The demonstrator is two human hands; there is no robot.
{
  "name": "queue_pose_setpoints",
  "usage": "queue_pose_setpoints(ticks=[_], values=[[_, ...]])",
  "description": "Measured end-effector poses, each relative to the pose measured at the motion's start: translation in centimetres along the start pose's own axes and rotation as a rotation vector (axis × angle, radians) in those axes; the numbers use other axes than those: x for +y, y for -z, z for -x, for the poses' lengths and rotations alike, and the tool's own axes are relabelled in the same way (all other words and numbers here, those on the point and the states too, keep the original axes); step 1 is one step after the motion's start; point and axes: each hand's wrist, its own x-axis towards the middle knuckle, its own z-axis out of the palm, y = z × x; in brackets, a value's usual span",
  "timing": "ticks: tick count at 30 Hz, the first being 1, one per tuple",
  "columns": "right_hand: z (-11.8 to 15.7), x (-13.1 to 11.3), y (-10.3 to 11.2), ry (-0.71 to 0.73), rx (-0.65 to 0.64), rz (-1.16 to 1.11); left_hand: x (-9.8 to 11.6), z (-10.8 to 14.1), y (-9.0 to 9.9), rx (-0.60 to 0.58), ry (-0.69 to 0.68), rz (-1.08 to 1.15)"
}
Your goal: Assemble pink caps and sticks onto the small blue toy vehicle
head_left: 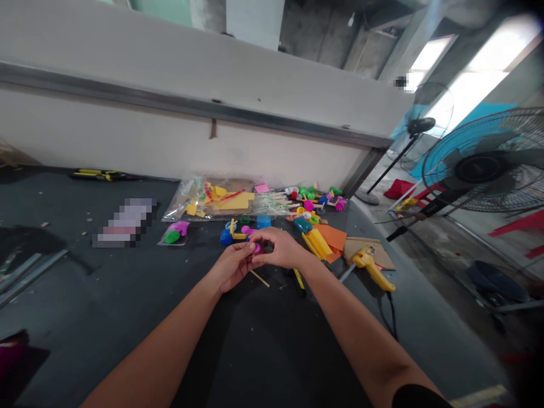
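We had the small pink piece [257,248] pinched at the left hand's [233,266] fingertips, right hand [283,247] curved around it from the right, its grip and the piece's long axis unclear.

Surface [127,300]: dark grey. Small piece [256,248] between left hand [235,266] and right hand [283,247]: magenta. Glue gun [374,272], right of right hand: yellow; cord [394,318]: black. Sheet [333,239], nearer that hand: orange. Cards [238,200] beyond left hand: yellow
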Motion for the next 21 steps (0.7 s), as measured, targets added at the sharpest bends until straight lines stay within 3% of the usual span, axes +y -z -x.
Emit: queue_pose_setpoints(ticks=[3, 10, 16, 21], values=[[0.01, 0.28, -0.06, 0.039, 0.022, -0.019, 0.05, 0.0, -0.03, -0.012, -0.001, 0.001], [0.01, -0.03, -0.2, -0.048, 0.022, 0.023, -0.17, -0.19, 0.32, -0.007, -0.009, 0.0], [-0.07, 0.25, -0.1, 0.052, 0.023, -0.011, -0.22, -0.29, 0.34, 0.004, -0.012, 0.003], [-0.05, 0.37, -0.39, -0.012, 0.065, 0.026, -0.16, -0.34, 0.35, 0.023, -0.01, 0.009]])
